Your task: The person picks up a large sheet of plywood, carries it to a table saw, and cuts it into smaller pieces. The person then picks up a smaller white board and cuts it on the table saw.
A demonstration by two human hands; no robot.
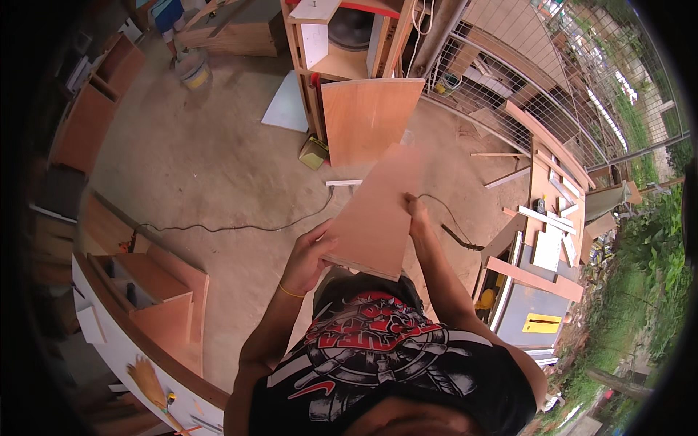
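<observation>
A flat tan wooden board (378, 207) is held up in front of my body, tilted, with its far end smeared by motion. My left hand (309, 254) grips its near left edge, thumb on top and the other fingers partly hidden underneath. On the right edge, my right hand (416, 211) is closed round the board, thumb on the upper face. Beyond the board, a larger orange-brown plywood panel (371, 116) leans against an open wooden cabinet frame (309, 73).
A cable (240, 229) runs over the floor to a white power strip (344, 183). To the right stands a table saw (531, 309) with wood offcuts. On the left are a wooden cabinet (163, 305) and a white-topped bench (109, 349) with another person's hand (147, 381). A bucket (195, 73) stands farther off.
</observation>
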